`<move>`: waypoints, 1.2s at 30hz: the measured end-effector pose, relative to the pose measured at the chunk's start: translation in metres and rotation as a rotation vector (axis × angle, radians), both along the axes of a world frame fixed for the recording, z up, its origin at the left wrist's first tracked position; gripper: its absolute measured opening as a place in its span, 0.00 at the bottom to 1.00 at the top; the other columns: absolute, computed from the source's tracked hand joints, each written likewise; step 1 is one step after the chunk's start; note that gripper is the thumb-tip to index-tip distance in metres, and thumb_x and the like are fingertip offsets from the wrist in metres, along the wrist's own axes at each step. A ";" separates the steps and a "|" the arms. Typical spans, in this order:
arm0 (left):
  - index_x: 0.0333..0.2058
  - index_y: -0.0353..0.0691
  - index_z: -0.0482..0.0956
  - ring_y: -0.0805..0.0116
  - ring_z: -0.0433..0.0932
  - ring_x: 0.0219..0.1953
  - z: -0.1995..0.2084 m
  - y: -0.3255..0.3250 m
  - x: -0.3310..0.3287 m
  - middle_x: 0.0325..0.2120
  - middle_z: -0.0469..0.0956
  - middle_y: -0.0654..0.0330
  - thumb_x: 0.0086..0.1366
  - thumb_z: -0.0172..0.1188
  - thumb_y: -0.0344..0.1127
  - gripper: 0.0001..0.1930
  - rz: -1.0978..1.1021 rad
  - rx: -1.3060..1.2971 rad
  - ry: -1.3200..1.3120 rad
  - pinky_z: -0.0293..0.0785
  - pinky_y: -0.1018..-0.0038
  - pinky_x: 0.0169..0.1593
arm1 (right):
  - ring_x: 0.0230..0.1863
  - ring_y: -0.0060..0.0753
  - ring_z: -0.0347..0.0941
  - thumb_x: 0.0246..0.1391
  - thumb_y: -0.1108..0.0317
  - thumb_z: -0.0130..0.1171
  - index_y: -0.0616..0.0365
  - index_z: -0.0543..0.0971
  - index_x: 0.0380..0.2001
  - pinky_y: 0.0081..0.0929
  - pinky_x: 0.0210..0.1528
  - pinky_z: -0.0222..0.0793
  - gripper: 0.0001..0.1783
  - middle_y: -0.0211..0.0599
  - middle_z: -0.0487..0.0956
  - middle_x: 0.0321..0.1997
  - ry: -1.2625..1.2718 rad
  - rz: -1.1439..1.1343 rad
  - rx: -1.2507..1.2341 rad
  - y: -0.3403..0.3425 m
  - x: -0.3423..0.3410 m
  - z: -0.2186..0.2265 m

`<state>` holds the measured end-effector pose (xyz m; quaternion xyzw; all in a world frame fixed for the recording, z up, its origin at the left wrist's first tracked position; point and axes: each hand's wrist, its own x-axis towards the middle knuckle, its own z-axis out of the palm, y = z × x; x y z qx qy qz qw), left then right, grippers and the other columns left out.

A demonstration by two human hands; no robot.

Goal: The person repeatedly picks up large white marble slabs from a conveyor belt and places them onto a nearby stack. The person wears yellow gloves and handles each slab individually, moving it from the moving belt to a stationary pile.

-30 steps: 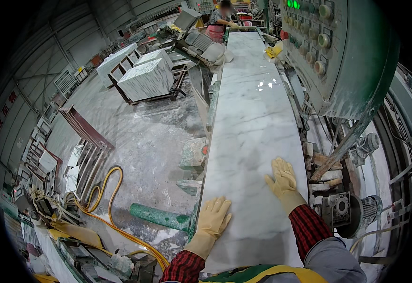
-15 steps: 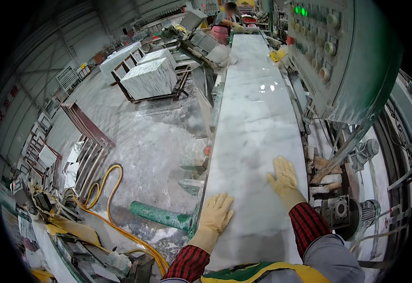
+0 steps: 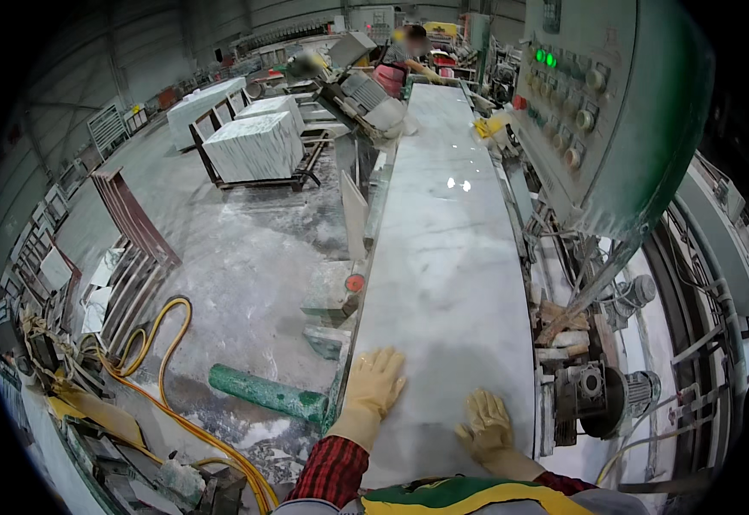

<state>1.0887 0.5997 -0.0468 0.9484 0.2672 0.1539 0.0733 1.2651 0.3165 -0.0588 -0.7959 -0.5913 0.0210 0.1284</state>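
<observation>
A long, polished white stone slab [image 3: 439,257] with faint grey veins stretches away from me, lying on a narrow machine bed. In a cream rubber glove, my left hand [image 3: 375,379] rests flat near the slab's left edge, fingers spread forward. My right hand [image 3: 488,427], gloved alike, lies closer to me on the right part of the slab with its fingers stretched out. Neither hand grips anything. Red-and-black checked sleeves cover both forearms.
A control cabinet [image 3: 593,112] with lit green lamps overhangs the right side, above an electric motor [image 3: 602,399]. On the left are a green pipe [image 3: 267,393], a yellow hose [image 3: 164,343] and stacked stone blocks [image 3: 254,146]. Another person [image 3: 404,56] stands at the far end.
My right hand has drawn back toward me along the slab. My left hand stays flat near the left edge, slightly farther forward. The whole view has shifted a little.
</observation>
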 end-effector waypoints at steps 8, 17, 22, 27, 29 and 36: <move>0.73 0.50 0.71 0.46 0.66 0.77 0.002 0.008 0.002 0.75 0.71 0.55 0.78 0.59 0.51 0.29 -0.020 -0.006 0.067 0.60 0.48 0.79 | 0.77 0.69 0.68 0.62 0.51 0.71 0.69 0.78 0.69 0.64 0.81 0.59 0.40 0.63 0.76 0.74 -0.008 0.008 0.215 0.023 -0.001 0.015; 0.71 0.52 0.73 0.49 0.68 0.76 0.007 0.013 0.009 0.74 0.72 0.56 0.76 0.63 0.50 0.29 -0.036 0.012 0.051 0.61 0.49 0.78 | 0.82 0.61 0.64 0.64 0.44 0.67 0.64 0.75 0.73 0.57 0.85 0.54 0.43 0.59 0.72 0.79 -0.023 -0.071 0.099 0.036 0.011 0.009; 0.71 0.48 0.74 0.44 0.68 0.75 -0.003 0.020 0.017 0.74 0.73 0.53 0.77 0.59 0.49 0.27 -0.042 0.026 0.011 0.61 0.47 0.78 | 0.83 0.57 0.63 0.66 0.42 0.65 0.59 0.74 0.75 0.54 0.86 0.53 0.43 0.54 0.69 0.82 -0.007 -0.110 0.113 0.047 0.028 -0.009; 0.69 0.48 0.75 0.45 0.69 0.74 0.008 -0.009 0.014 0.73 0.73 0.51 0.76 0.60 0.46 0.26 -0.012 -0.045 0.097 0.64 0.50 0.76 | 0.84 0.56 0.61 0.70 0.43 0.63 0.58 0.72 0.77 0.52 0.87 0.51 0.42 0.52 0.69 0.83 -0.081 -0.128 0.133 0.047 0.038 -0.007; 0.69 0.48 0.74 0.44 0.70 0.72 0.012 -0.031 -0.011 0.71 0.73 0.49 0.75 0.61 0.45 0.27 -0.025 -0.132 0.254 0.65 0.49 0.74 | 0.84 0.57 0.61 0.70 0.44 0.63 0.58 0.71 0.78 0.53 0.88 0.50 0.42 0.53 0.69 0.83 -0.041 -0.126 0.137 0.053 0.032 -0.001; 0.65 0.47 0.77 0.44 0.75 0.69 0.000 -0.125 -0.235 0.64 0.79 0.51 0.77 0.59 0.45 0.22 0.201 0.105 0.254 0.68 0.48 0.72 | 0.85 0.58 0.59 0.69 0.50 0.63 0.59 0.72 0.77 0.51 0.88 0.50 0.40 0.53 0.71 0.82 -0.080 -0.117 0.168 0.087 -0.006 -0.029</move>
